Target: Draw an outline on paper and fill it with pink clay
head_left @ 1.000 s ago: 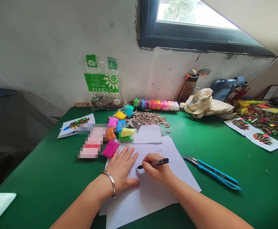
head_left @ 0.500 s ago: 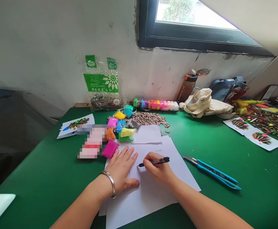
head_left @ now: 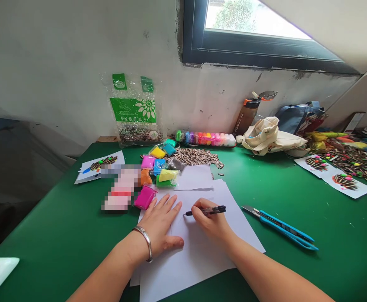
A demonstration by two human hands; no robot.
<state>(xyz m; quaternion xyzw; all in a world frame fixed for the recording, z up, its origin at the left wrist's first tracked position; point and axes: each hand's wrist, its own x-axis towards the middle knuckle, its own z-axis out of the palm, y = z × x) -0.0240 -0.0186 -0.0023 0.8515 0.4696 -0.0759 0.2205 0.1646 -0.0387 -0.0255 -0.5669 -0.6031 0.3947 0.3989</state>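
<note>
White paper sheets (head_left: 196, 264) lie overlapped on the green table. My left hand (head_left: 162, 220), with a silver bangle at the wrist, rests flat on them, fingers spread. A black pen (head_left: 209, 210) is gripped in my right hand (head_left: 210, 220), its tip on the paper just right of my left fingers. A faint short line shows by the tip. Beyond my left fingertips sits a magenta clay packet (head_left: 144, 197), with several other coloured packets (head_left: 167, 176) behind it. A smaller piece of white paper (head_left: 194, 177) lies at the top of the sheets.
A blue utility knife (head_left: 280, 226) lies right of the paper, blade out. Behind are a sunflower seed pile (head_left: 196, 156), a seed bag (head_left: 136, 113), a clay pack (head_left: 206, 138), a brown bottle (head_left: 248, 115) and a cloth bag (head_left: 261, 136). Seed-decorated cards (head_left: 343, 181) lie far right.
My right hand and the pen have shifted slightly right and up across the paper, a faint stroke showing near the tip. My left hand stays in place.
</note>
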